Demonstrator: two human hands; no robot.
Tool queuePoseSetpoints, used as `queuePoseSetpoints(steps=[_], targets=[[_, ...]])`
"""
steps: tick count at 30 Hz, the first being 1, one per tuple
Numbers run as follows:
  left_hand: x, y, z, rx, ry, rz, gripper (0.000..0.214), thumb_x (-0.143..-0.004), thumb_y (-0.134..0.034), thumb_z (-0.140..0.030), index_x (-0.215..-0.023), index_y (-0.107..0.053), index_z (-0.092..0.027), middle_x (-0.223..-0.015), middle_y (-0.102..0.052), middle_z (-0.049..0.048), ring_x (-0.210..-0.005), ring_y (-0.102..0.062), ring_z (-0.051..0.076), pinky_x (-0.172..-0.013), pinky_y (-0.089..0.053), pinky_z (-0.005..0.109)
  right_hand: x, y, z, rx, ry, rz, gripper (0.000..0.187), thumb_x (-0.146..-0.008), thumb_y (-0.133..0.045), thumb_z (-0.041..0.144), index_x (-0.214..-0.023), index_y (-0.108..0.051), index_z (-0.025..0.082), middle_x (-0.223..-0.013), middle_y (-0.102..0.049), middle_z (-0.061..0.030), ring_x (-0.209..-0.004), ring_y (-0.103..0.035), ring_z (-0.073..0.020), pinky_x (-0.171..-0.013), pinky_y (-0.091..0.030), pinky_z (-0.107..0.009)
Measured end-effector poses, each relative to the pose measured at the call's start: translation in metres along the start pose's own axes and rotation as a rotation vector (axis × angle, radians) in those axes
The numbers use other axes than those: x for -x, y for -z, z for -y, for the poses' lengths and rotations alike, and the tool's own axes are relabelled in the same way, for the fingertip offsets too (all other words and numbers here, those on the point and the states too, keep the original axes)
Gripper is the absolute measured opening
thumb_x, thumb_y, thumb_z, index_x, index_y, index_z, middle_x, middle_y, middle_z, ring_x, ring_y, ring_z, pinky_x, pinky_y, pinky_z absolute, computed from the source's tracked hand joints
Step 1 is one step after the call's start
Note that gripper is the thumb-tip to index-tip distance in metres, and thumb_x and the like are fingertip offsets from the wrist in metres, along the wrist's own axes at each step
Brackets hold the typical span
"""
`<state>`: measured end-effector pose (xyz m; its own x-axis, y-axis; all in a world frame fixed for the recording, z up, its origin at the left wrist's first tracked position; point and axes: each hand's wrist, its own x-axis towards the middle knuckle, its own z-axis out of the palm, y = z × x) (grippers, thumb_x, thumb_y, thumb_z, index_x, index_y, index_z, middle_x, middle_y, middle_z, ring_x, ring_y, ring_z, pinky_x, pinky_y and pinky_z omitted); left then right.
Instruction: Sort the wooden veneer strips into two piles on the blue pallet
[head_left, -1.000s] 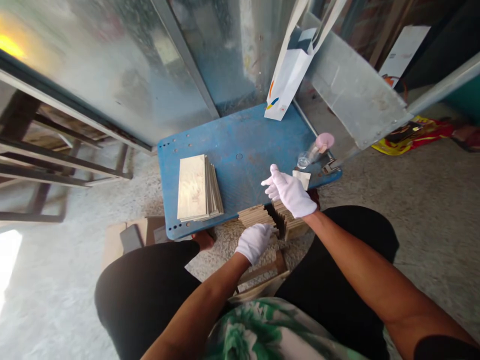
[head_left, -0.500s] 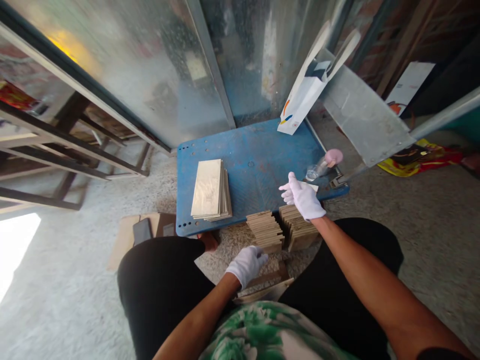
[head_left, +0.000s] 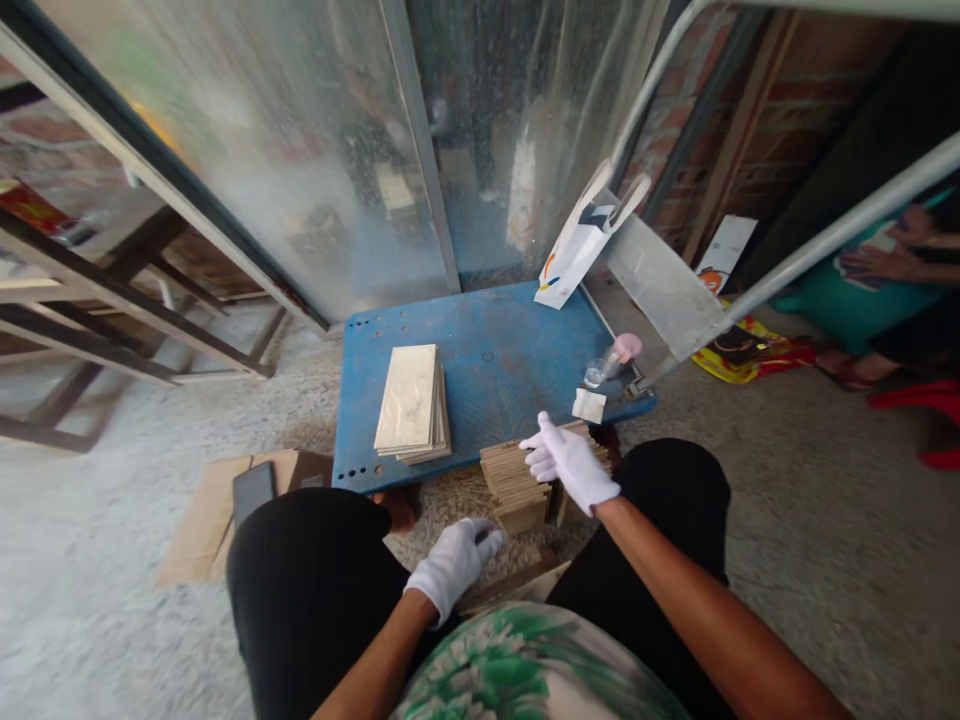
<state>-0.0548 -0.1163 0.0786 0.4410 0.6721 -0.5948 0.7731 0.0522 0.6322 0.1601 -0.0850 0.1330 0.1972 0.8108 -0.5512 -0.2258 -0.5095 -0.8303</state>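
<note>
My right hand (head_left: 571, 464), in a white glove, hovers over the rows of thin wooden boards with its thumb up and fingers apart. It holds nothing. Below and to the left, between my knees, my gloved left hand (head_left: 454, 562) is loosely curved, the thumb apart from the fingers, with nothing visible in it. One row of boards (head_left: 516, 485) stands packed on edge at the blue platform's near side; a second row (head_left: 570, 508) is partly hidden by my right hand. On the blue platform (head_left: 495, 390), a neat stack of pale boards (head_left: 407, 400) lies flat at the left.
A folded white paper (head_left: 589, 405), a clear jar with a pink lid (head_left: 622, 352) and a white bag (head_left: 577, 255) are on the platform's right side. A phone (head_left: 253, 492) lies on cardboard (head_left: 202, 510) at left. Another person's hands (head_left: 885, 255) show at far right.
My right hand has moved from beside the white paper to over the board rows, uncovering the paper. My left hand has shifted slightly left and down. The view has tilted, showing another person at right.
</note>
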Motion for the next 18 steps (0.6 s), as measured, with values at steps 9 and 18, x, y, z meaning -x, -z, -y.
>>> queuePoseSetpoints(steps=[9,18], targets=[[-0.013,-0.004,0.025,0.180,0.027,-0.043,0.033,-0.085,-0.051,-0.035,-0.096,-0.071,-0.011,-0.086,-0.072,0.0074,-0.078,-0.065,0.018,-0.069,-0.047,0.023,0.021,-0.042,-0.093,0.048,-0.253,0.069,0.060,-0.084,-0.043,0.068,-0.075,-0.061,0.011,-0.053,-0.059,-0.0030,-0.037,-0.051,-0.0082,-0.035,-0.040,-0.017],[-0.011,0.005,0.045,0.335,0.171,-0.255,0.040,-0.083,-0.056,-0.042,-0.102,-0.069,-0.009,-0.085,-0.072,0.0102,-0.072,-0.066,0.018,-0.060,-0.048,0.022,0.005,-0.031,-0.090,0.014,-0.452,0.045,0.051,-0.092,-0.036,0.057,-0.063,-0.047,0.016,-0.040,-0.043,0.0040,-0.028,-0.038,-0.0069,-0.029,-0.032,-0.016]])
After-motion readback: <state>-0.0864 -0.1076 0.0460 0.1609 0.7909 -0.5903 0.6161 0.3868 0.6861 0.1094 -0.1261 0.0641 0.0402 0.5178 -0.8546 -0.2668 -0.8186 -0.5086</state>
